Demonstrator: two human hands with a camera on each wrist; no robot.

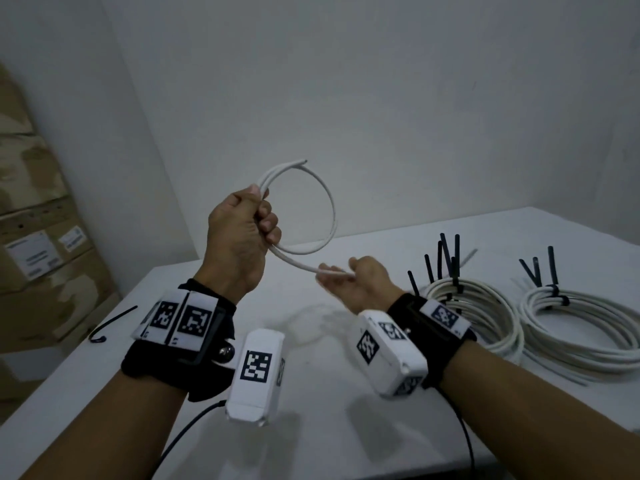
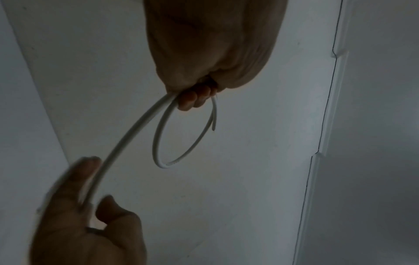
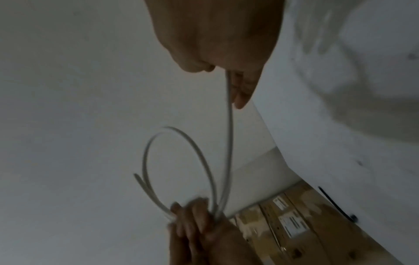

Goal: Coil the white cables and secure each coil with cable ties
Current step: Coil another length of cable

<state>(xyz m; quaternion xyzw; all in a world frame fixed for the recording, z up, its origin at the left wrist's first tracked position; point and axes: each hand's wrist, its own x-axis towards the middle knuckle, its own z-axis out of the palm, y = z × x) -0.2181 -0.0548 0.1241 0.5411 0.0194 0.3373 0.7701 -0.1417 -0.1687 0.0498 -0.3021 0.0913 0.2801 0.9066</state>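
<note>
My left hand (image 1: pixel 242 230) is raised above the table and grips a white cable (image 1: pixel 333 216) bent into a small loop, whose two strands and cut end stick up past the fist. From the fist the cable runs down and right onto my right hand (image 1: pixel 346 278), which is palm up with relaxed fingers; the cable lies across them and the thumb stands off it. The left wrist view shows the loop (image 2: pixel 156 143) hanging from my curled left fingers (image 2: pixel 192 100) and the cable passing between the right hand's (image 2: pixel 79 224) fingers and thumb. The right wrist view shows the same loop (image 3: pixel 145 156).
Two finished white coils (image 1: pixel 498 313) (image 1: pixel 540 323) lie on the white table (image 1: pixel 311 393) at the right, bound with black cable ties (image 1: pixel 446 254) that stick up. A loose black tie (image 1: pixel 110 323) lies near the table's left edge. Cardboard boxes (image 1: pixel 34 237) stand at the left wall.
</note>
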